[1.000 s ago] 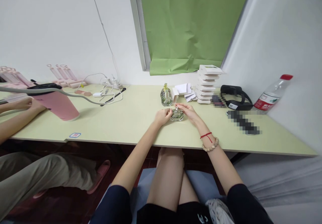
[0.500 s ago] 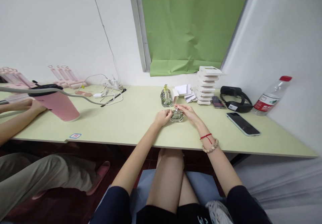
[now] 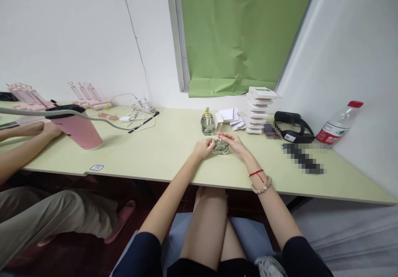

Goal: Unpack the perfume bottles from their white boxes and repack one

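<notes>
A small clear glass bottle, shaped like a perfume bottle point(image 3: 220, 148), stands on the table between my hands. My left hand point(image 3: 203, 148) is closed on the left side of its glass. At the bottle's neck, the thumb and fingers of my right hand point(image 3: 234, 143) pinch together; whether a small part sits between them is hidden. Just behind is a row of similar glass bottles point(image 3: 207, 127) with yellowish tops. Next to that row lie white opened cartons point(image 3: 226, 115).
Right of the cartons rises a stack of white boxes point(image 3: 256, 113). Farther right are a black headset point(image 3: 294, 127) and a red-capped water bottle point(image 3: 337, 125). A pink cup point(image 3: 79, 131), white cables point(image 3: 141, 115) and another person's arms point(image 3: 27, 144) are on the left.
The view has shifted slightly, so everything sits a little lower and to the right. Both hands stay at the glass bottle, the right fingers still at its neck.
</notes>
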Tool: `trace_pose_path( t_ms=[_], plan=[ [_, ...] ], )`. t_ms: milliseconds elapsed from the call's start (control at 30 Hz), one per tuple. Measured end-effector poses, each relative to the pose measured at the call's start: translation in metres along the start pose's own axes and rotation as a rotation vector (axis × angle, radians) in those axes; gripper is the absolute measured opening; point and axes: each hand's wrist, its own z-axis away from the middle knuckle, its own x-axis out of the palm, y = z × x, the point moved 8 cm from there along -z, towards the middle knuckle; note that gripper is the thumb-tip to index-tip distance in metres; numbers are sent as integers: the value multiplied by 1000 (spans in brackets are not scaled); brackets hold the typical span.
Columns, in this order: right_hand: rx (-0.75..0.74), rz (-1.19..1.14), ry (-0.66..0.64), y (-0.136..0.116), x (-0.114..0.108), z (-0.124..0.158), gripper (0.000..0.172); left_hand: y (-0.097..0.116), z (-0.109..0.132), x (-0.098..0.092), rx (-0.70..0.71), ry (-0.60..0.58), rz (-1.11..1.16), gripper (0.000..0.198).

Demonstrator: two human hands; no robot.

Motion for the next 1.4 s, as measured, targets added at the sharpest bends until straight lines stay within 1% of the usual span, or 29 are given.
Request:
trace_pose_path(
  t_ms=[433,600,933,1167,1400],
  plan=[
    [5,-15,-22,-1,2,3,30,-1,0,0,9,7,15,45],
    [9,-3,-25,2,2,2,33,-1,1,0,-1,2,9,45],
    [25,-6,-31,6,1,-1,33,-3,1,0,-12,-2,45,48],
    [45,-14,-47,6,2,3,36,-5,1,1,-37,-5,68,49],
    [77,-84,-16,4,-2,3,30,-14,-2,8,-88,-11,75,58]
  ],
)
